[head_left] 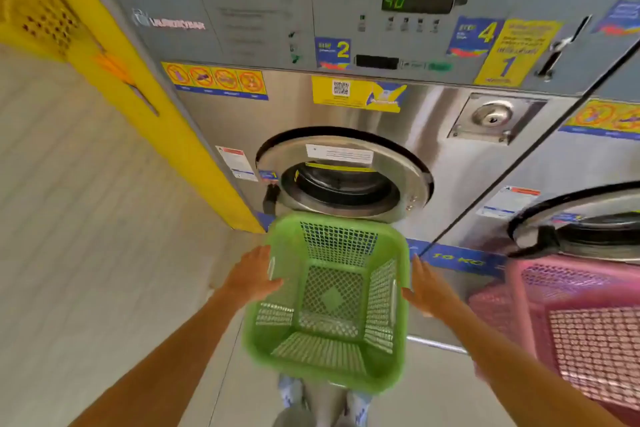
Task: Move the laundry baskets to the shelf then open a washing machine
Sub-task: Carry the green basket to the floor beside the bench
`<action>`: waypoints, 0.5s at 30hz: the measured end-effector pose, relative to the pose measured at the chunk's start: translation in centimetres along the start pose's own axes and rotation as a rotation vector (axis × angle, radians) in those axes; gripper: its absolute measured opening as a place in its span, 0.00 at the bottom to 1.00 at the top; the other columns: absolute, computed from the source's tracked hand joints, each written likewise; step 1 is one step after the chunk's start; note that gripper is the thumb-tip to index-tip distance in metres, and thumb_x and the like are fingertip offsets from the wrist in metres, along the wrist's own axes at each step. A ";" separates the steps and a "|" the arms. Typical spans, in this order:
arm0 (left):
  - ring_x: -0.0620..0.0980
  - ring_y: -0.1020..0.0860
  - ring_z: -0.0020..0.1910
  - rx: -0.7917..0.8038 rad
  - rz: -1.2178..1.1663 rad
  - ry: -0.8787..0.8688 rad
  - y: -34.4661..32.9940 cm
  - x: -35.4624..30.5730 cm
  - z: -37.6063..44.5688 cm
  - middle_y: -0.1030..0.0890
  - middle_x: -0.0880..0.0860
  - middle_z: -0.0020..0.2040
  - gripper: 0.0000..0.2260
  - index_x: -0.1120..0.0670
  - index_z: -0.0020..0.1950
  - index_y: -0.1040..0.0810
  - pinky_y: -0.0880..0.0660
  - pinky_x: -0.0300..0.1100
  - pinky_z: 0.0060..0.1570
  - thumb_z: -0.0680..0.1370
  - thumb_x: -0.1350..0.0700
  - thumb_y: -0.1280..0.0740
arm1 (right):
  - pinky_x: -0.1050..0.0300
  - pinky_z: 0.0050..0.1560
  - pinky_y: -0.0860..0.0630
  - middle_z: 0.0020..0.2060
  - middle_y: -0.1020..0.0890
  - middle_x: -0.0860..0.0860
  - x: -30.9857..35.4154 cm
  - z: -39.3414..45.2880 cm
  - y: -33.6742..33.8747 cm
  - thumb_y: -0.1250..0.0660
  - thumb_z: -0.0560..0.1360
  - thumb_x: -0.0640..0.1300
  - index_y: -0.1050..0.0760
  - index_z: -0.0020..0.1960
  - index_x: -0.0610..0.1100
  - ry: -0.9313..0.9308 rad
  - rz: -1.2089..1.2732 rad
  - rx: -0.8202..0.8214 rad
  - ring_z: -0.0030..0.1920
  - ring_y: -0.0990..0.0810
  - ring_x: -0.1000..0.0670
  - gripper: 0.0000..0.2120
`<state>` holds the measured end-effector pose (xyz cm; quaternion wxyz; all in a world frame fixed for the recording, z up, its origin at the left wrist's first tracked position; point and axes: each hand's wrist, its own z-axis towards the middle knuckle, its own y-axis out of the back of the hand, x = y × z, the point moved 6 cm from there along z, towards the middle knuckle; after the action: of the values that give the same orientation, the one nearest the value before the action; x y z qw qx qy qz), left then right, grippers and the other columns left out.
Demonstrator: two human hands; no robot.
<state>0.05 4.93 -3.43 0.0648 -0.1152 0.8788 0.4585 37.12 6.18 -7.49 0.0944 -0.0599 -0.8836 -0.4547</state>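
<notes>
Both bare forearms stretched forward and down, converging from the lower corners. Left hand (pixel 254 276) open, palm turned inward, fingers pointing ahead, thumb spread. Right hand (pixel 427 289) open too, palm facing the left one, fingers extended and together. Hands level, well apart, not closed on anything.

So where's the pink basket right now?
The pink basket sits low at the right edge of the head view, below the second washing machine's door and right of the green basket between the two hands.
</notes>
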 end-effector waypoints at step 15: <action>0.69 0.23 0.60 -0.206 -0.186 0.231 -12.7 6.6 9.7 0.35 0.65 0.72 0.45 0.52 0.83 0.61 0.25 0.60 0.54 0.77 0.66 0.34 | 0.43 0.53 0.22 0.67 0.25 0.31 -4.0 6.9 -13.4 0.30 0.78 0.41 0.66 0.82 0.40 -0.108 0.435 -0.178 0.58 0.19 0.30 0.50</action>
<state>-2.89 4.87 -20.46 -0.0065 -0.2537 0.8142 0.5222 37.67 3.89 -22.93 0.1371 -0.2811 -0.8100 -0.4960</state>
